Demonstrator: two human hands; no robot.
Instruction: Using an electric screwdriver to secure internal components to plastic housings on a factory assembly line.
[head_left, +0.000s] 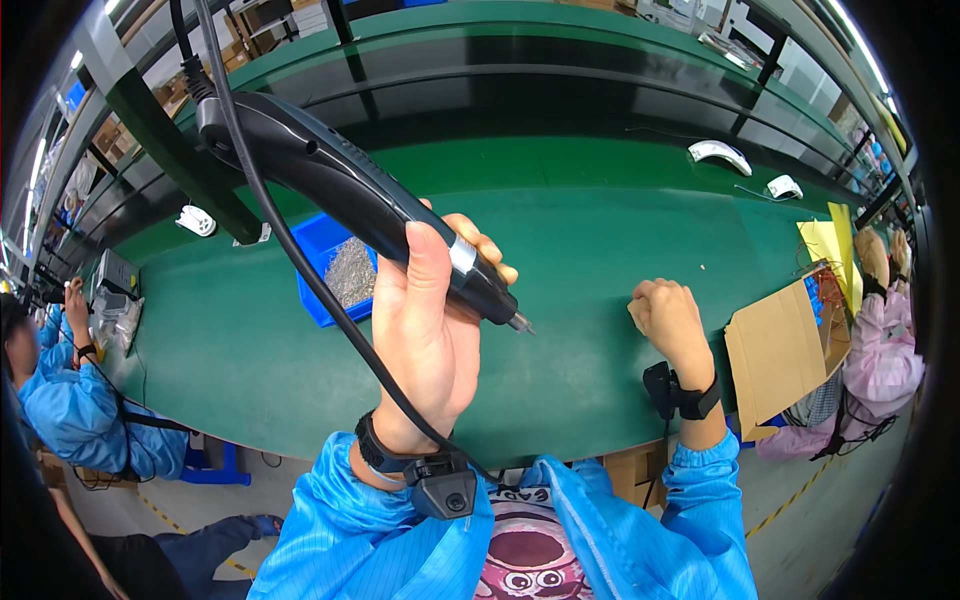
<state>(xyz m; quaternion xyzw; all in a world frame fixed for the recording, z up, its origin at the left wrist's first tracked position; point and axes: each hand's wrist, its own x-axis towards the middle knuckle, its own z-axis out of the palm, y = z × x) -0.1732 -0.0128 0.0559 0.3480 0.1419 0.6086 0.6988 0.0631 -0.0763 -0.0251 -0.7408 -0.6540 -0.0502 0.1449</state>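
Observation:
My left hand [425, 330] is raised above the green work table [600, 250] and grips a black electric screwdriver [340, 185] near its silver collar. The tool's tip points down and to the right, and its black cable runs back past my wrist. My right hand [668, 318] is a closed fist resting on the table to the right; whether anything small is inside it cannot be told. Both wrists carry black straps over blue sleeves.
A blue bin [325, 265] of small metal screws sits behind my left hand. A cardboard box [785, 350] lies at the right, near a person in pink [880, 340]. A person in blue [70, 400] works at the left. White objects [720, 153] lie far back.

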